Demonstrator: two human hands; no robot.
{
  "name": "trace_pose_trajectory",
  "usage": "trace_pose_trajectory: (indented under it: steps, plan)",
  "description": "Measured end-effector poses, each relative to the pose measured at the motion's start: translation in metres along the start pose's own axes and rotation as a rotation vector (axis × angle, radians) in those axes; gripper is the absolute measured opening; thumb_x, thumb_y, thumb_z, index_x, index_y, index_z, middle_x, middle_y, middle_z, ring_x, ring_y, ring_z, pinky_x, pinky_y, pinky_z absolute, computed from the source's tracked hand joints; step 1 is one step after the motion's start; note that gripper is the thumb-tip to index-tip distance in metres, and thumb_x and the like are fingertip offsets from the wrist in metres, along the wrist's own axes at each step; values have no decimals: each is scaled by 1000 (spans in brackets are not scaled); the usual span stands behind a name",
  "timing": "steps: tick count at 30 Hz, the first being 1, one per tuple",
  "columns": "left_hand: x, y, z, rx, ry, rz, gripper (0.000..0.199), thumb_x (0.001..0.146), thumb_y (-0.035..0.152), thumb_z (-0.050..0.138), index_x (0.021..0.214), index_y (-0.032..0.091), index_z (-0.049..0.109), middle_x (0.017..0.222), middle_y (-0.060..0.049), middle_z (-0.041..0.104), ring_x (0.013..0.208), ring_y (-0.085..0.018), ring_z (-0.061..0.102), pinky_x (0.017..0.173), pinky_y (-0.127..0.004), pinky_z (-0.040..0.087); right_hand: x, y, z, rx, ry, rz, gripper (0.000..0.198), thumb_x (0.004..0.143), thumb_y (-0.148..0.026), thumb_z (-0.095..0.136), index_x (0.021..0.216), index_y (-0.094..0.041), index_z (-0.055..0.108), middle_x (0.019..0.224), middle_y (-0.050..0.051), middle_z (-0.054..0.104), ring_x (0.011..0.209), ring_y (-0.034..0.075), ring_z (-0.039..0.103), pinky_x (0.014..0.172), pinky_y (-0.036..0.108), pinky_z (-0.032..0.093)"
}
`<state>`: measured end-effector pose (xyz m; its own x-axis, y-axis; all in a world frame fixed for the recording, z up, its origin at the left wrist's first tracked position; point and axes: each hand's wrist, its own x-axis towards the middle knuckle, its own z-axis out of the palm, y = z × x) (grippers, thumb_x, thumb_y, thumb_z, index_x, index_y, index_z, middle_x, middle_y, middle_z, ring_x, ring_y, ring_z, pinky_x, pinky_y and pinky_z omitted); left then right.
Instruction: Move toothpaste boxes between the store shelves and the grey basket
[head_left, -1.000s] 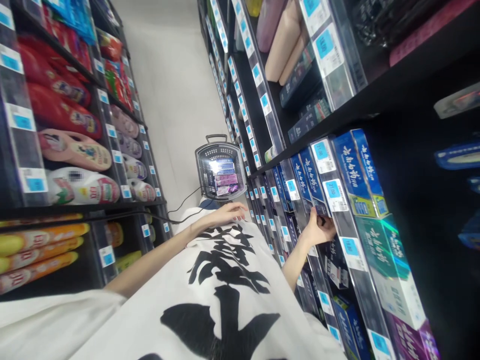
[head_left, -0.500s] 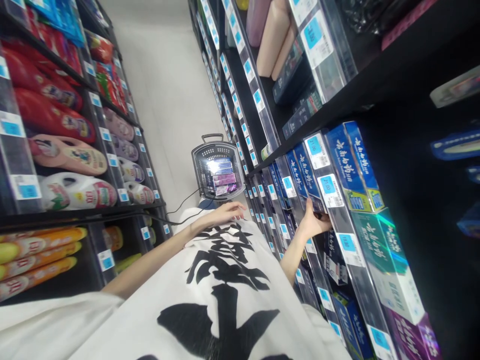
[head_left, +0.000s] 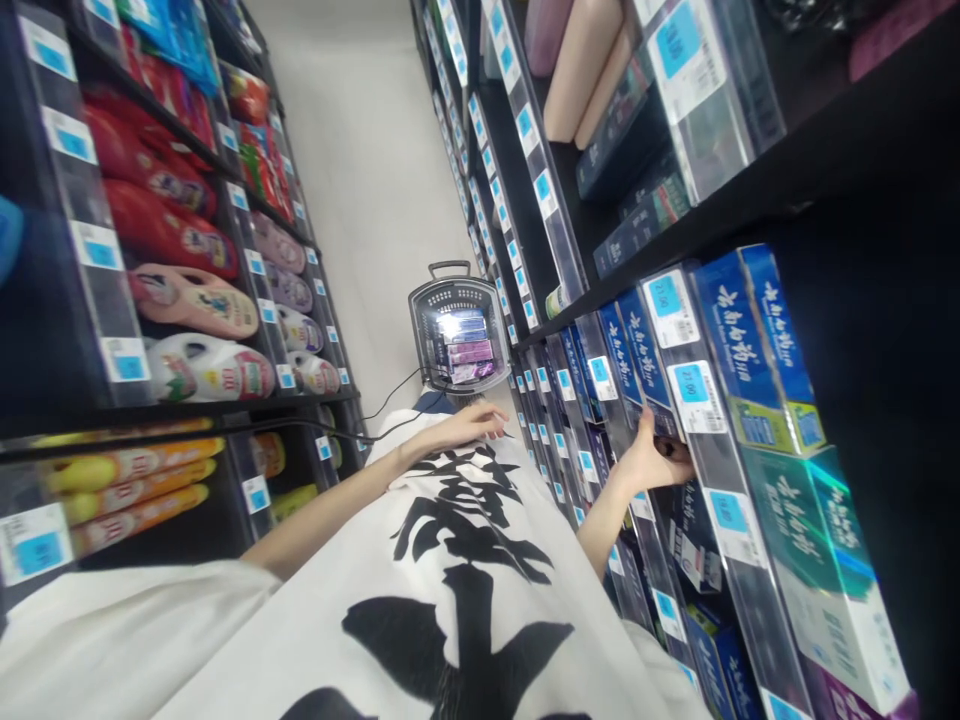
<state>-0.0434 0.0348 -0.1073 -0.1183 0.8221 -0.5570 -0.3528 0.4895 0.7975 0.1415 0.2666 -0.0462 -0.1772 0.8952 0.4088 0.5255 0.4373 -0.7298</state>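
On the right, my right hand (head_left: pixel 651 460) reaches into a shelf of toothpaste boxes. Its thumb presses the lower end of a blue toothpaste box (head_left: pixel 646 360), and its fingers curl in behind the price strip, their tips partly hidden. My left hand (head_left: pixel 472 425) is held in front of my white shirt (head_left: pixel 465 560), loosely bent with fingers apart and nothing in it. Beyond it is a dark shopping basket (head_left: pixel 420 345) with several blue, pink and purple boxes (head_left: pixel 469 350) inside.
Price-tag strips (head_left: pixel 694 395) edge the right shelves, where blue and green toothpaste boxes (head_left: pixel 814 510) stand close by. Detergent bottles (head_left: pixel 210 370) line the left rack. A black cable (head_left: pixel 300 425) crosses near my left arm. Pale floor (head_left: pixel 360 150) runs between the racks.
The view has shifted, so the racks and basket sit further right in the picture. My right hand stays at the same toothpaste box, and my left hand has barely moved.
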Motion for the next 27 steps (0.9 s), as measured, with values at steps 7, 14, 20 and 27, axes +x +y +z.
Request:
trace_pose_trajectory:
  steps: [7,14,20,27]
  plan:
    - [-16,-14,-21,-22,90,-35,40,88,45,58,114,16,64,95,-7,73,87,-19,66,79,-29,51,-32,-41,12,69,404,-139,43,88,-22,70,64,-25,35,61,-6,39,56,11,41,55,30,37]
    - [-13,-25,-76,163,143,-72,36,91,41,51,115,17,63,97,-6,76,88,-19,68,79,-28,51,-70,-76,88,174,-211,-49,20,91,-25,61,74,-20,51,58,-8,39,52,8,43,56,24,42]
    - [-8,-22,-148,547,164,-71,33,94,35,45,117,20,64,98,-4,77,91,-20,70,84,-27,51,-84,-107,166,207,-539,195,25,88,-32,59,108,-17,61,112,10,59,84,14,64,65,25,56]
    - [5,-44,-233,816,72,-197,34,94,31,46,121,20,63,113,-11,74,105,-26,68,89,-34,51,-118,-115,228,-65,-1047,142,35,92,-35,52,122,-19,60,117,11,63,98,22,64,90,42,54]
